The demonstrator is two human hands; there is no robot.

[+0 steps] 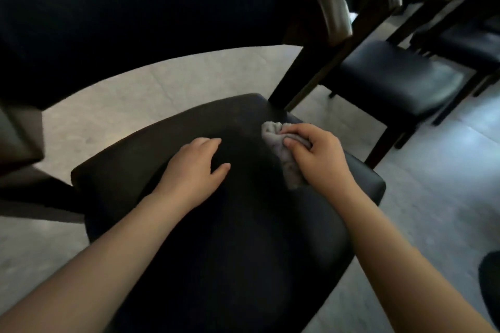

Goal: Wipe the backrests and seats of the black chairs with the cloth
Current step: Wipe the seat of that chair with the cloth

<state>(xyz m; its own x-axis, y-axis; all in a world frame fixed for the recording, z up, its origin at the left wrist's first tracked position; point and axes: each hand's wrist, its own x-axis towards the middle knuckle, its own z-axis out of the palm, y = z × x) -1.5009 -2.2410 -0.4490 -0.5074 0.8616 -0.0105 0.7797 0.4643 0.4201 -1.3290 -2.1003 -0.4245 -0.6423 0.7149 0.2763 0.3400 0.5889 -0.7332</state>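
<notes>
The seat (189, 224) of the nearest chair fills the middle, and its backrest (135, 8) stands behind it, at the top left. The left hand (194, 167) rests flat on the seat, near its centre. To the right of it, apart from it, the right hand (319, 154) holds the cloth (281, 151) against the seat, close to the back right corner. A second chair (400, 76) stands on the floor (433, 184) to the right and behind. A third chair (473, 43) is behind that one, at the right edge.
</notes>
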